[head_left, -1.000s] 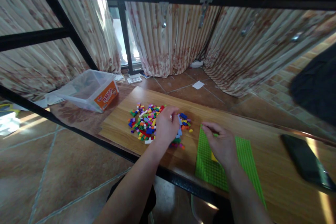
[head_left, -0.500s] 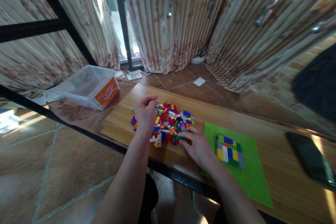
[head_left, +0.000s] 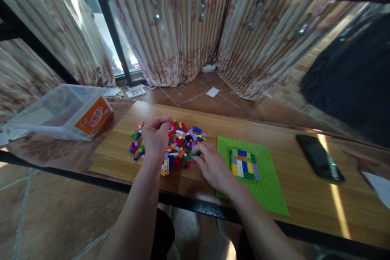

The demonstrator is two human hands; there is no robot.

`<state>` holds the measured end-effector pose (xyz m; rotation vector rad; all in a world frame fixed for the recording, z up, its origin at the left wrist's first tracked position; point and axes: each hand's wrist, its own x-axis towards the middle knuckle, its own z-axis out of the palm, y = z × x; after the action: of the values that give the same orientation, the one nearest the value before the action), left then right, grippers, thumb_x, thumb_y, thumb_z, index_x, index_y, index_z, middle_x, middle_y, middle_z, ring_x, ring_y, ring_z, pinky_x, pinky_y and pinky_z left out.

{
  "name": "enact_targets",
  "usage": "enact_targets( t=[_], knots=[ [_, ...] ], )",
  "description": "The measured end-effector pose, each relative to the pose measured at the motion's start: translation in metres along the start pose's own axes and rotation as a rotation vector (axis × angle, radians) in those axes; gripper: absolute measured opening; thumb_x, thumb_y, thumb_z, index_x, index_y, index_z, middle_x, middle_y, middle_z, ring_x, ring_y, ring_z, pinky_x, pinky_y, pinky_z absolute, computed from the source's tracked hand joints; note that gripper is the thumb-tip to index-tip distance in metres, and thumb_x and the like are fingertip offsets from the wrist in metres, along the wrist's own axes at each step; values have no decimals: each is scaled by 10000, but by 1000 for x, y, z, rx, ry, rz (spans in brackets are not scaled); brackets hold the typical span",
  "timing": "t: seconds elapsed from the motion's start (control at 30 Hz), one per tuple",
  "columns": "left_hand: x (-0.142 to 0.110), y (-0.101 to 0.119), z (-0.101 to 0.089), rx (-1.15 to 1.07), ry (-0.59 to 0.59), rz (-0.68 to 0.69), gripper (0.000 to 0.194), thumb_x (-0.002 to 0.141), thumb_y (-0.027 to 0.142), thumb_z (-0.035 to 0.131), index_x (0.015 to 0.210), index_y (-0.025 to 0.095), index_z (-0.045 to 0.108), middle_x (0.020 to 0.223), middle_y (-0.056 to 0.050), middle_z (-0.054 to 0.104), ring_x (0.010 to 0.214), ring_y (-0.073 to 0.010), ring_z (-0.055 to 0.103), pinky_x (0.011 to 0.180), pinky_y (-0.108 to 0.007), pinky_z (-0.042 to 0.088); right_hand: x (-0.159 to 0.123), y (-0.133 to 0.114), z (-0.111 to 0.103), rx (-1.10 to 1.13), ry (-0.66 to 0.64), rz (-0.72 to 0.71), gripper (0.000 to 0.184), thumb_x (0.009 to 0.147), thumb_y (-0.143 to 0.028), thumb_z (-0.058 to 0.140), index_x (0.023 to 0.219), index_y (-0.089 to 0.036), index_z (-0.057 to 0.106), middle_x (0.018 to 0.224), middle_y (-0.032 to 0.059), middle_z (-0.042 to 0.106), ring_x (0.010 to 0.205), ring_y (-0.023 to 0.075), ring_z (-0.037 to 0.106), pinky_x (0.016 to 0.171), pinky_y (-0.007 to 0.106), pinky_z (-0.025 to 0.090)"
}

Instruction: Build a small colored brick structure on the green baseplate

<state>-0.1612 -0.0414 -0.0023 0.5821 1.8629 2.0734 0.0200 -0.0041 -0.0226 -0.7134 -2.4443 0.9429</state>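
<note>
A heap of small toy building bricks [head_left: 180, 143] in many colours lies on the wooden tabletop. Over its left part is my left hand [head_left: 156, 136], fingers curled and pressed together; whatever they hold is hidden. At the heap's right edge, my right hand [head_left: 210, 164] pinches a dark green brick [head_left: 195, 154] between thumb and fingers. Right of that hand lies a green baseplate [head_left: 271, 193]. A flat block of joined bricks [head_left: 244, 165] in yellow, blue, white, green, grey and orange sits on it.
A clear plastic bin [head_left: 55, 124] with an orange label stands at the left. Farther right on the wooden table [head_left: 118, 146] lies a black phone [head_left: 318, 157], with a white paper [head_left: 379, 185] beyond it. Striped curtains [head_left: 179, 40] hang behind.
The view has swung to the right, so everything appears farther left. My right hand stays at the heap's edge with the green brick. My left hand remains closed over the heap.
</note>
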Motion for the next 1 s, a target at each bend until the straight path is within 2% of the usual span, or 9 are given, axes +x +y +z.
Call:
enact_targets(
  t=[0.13,0.23,0.33,0.4,0.5,0.63,0.73,0.87,1.0],
  knots=[
    [-11,1,10,33,-73,18,201,680,224,619,806,144,754,730,-23,720,683,-147,644,681,-258,515,-3,3,-12,62,95,47,141,928,-187,491,1014,-213,600,986,53,677,927,189,621,833,323,467],
    [-21,1,18,159,-170,65,200,721,217,603,829,151,758,765,-24,735,729,-159,659,718,-269,521,-4,13,-26,170,253,112,206,939,-250,465,1047,-202,634,945,49,701,778,159,650,747,302,487],
    [-30,-1,26,236,-274,122,202,760,209,583,849,163,759,778,-19,741,729,-159,661,706,-265,516,-4,29,-47,327,433,240,256,900,-353,523,1018,-187,679,841,34,702,589,125,614,586,273,475],
    [-36,-4,32,254,-340,135,208,779,209,572,865,165,757,773,-20,739,708,-158,657,675,-261,510,-6,42,-64,442,551,322,285,850,-394,578,1000,-184,698,835,38,710,574,125,611,529,261,455],
    [-44,-8,41,270,-416,134,209,798,203,559,874,159,748,801,-32,742,713,-160,658,667,-264,511,-13,63,-87,605,616,390,270,765,-391,668,932,-184,717,810,39,711,635,128,623,583,271,488],
    [-55,-13,51,320,-499,225,214,812,169,536,868,162,742,831,-36,741,747,-160,656,687,-267,503,-32,86,-111,730,578,498,304,634,-345,770,894,-193,726,792,23,709,658,115,607,646,280,501],
    [-64,-15,58,355,-566,306,226,820,150,522,868,171,742,830,-29,738,751,-154,656,700,-263,503,-47,98,-123,717,516,548,366,582,-313,796,922,-196,729,794,17,713,659,118,599,644,280,493],
    [-75,-16,69,387,-650,351,219,831,131,517,836,172,732,829,-30,739,768,-154,663,726,-263,509,-61,108,-129,518,400,549,306,659,-329,734,929,-186,733,781,31,718,666,141,610,657,303,495],
    [-85,-17,80,408,-730,331,231,838,114,508,861,174,730,811,-27,735,734,-149,663,678,-251,506,-67,117,-122,281,341,460,252,757,-327,645,948,-193,741,893,59,741,812,191,659,766,350,511]
  ],
)
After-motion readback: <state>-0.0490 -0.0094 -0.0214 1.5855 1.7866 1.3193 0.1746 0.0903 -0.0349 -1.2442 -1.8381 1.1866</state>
